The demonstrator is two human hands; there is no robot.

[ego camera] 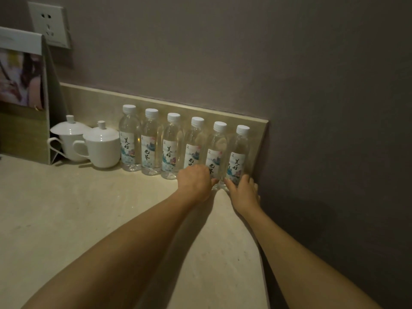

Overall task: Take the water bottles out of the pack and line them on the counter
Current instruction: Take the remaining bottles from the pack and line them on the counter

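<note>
Several clear water bottles with white caps and printed labels stand upright in a row along the beige backsplash, from the leftmost bottle point(129, 139) to the rightmost bottle point(239, 152) at the counter's right end. My left hand point(196, 181) is curled over the base of the fourth bottle point(194, 141), and its thumb tip touches the fifth bottle point(215, 150). My right hand point(243, 192) grips the base of the rightmost bottle, thumb on its left side and fingers on its right. Both bottles' bases are hidden by my hands. No pack is in view.
Two white lidded cups point(101, 146) stand left of the bottle row, next to an upright card stand point(24, 97). A wall socket point(50, 24) is above it. The beige counter point(78, 219) ends at the dark wall on the right.
</note>
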